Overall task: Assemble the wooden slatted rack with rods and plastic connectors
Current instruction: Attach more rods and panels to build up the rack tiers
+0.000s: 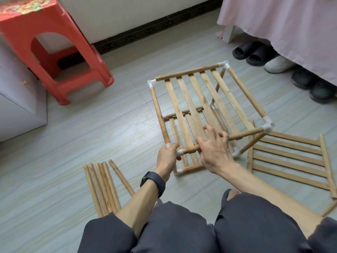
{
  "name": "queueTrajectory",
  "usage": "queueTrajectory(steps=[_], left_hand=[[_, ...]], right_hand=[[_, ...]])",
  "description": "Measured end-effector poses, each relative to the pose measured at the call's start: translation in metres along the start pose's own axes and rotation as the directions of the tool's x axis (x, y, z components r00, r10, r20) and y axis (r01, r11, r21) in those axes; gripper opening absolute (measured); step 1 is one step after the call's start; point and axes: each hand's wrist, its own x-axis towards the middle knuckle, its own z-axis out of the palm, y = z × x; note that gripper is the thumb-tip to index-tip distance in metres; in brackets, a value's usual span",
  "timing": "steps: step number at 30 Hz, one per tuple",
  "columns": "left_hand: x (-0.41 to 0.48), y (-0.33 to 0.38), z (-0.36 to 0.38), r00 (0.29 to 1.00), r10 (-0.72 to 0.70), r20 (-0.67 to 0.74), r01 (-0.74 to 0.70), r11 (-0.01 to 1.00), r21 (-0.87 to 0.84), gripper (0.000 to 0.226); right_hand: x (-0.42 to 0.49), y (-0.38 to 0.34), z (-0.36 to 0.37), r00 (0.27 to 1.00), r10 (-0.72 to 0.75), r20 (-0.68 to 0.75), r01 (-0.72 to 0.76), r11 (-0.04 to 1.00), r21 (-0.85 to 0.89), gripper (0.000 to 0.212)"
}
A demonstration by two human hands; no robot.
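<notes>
A two-tier wooden rack [204,99] stands on the floor in front of me, its slatted shelves joined by rods and white plastic connectors [268,125]. My left hand [166,157] is closed around the near-left corner connector [179,152]. My right hand [214,147] lies over the near top rod [242,135], fingers curled around it and onto the slats. A spare slatted panel [290,161] lies flat to the right. Several loose rods [102,187] lie on the floor at the left.
A red plastic stool [54,52] stands at the back left beside a white cabinet [20,99]. Slippers and shoes [255,53] sit under a pink bed cover [282,24] at the back right. My knees in dark trousers [182,229] fill the bottom.
</notes>
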Motion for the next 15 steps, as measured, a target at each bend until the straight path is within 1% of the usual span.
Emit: queueTrajectory(steps=[3, 4, 6, 7, 8, 9, 10, 11, 12, 13, 14, 15], left_hand=[[-0.003, 0.004, 0.001, 0.976, -0.017, 0.217, -0.004, 0.996, 0.094, 0.037], [-0.004, 0.005, 0.003, 0.960, -0.020, 0.280, -0.019, 0.990, 0.138, 0.043], [-0.001, 0.010, 0.006, 0.937, -0.025, 0.349, -0.068, 0.966, 0.251, 0.061], [0.002, 0.011, 0.006, 0.937, 0.000, 0.351, -0.113, 0.946, 0.304, 0.066], [0.005, 0.013, 0.005, 0.943, 0.054, 0.329, -0.172, 0.923, 0.344, 0.065], [0.009, 0.014, 0.003, 0.948, 0.145, 0.282, -0.247, 0.895, 0.371, 0.057], [0.014, 0.017, -0.001, 0.941, 0.265, 0.212, -0.331, 0.854, 0.400, 0.047], [0.019, 0.021, -0.006, 0.908, 0.393, 0.144, -0.414, 0.789, 0.455, 0.039], [0.024, 0.026, -0.012, 0.853, 0.511, 0.106, -0.480, 0.690, 0.542, 0.042], [0.031, 0.032, -0.018, 0.796, 0.594, 0.121, -0.512, 0.553, 0.658, 0.055], [0.040, 0.039, -0.022, 0.752, 0.631, 0.191, -0.509, 0.372, 0.776, 0.071], [0.048, 0.047, -0.026, 0.738, 0.610, 0.288, -0.473, 0.164, 0.865, 0.085]], right_hand=[[0.012, 0.031, -0.012, 0.991, -0.092, 0.101, 0.093, 0.996, -0.003, 0.011], [0.018, 0.040, -0.017, 0.987, -0.103, 0.120, 0.104, 0.995, -0.007, 0.016], [0.028, 0.052, -0.031, 0.984, -0.059, 0.170, 0.065, 0.997, -0.032, 0.032], [0.030, 0.054, -0.038, 0.984, -0.006, 0.180, 0.016, 0.998, -0.056, 0.030], [0.031, 0.056, -0.041, 0.983, 0.052, 0.178, -0.043, 0.998, -0.053, 0.027], [0.029, 0.055, -0.045, 0.980, 0.119, 0.157, -0.118, 0.993, -0.016, 0.031], [0.025, 0.052, -0.048, 0.982, 0.171, 0.085, -0.177, 0.982, 0.068, 0.036], [0.019, 0.045, -0.051, 0.974, 0.224, -0.015, -0.218, 0.959, 0.179, 0.037], [0.015, 0.036, -0.050, 0.960, 0.261, -0.098, -0.223, 0.930, 0.292, 0.041], [0.012, 0.021, -0.053, 0.957, 0.276, -0.092, -0.228, 0.908, 0.352, 0.049], [0.011, 0.005, -0.052, 0.964, 0.264, -0.013, -0.243, 0.906, 0.347, 0.064], [0.011, -0.011, -0.050, 0.965, 0.238, 0.109, -0.259, 0.924, 0.280, 0.084]])
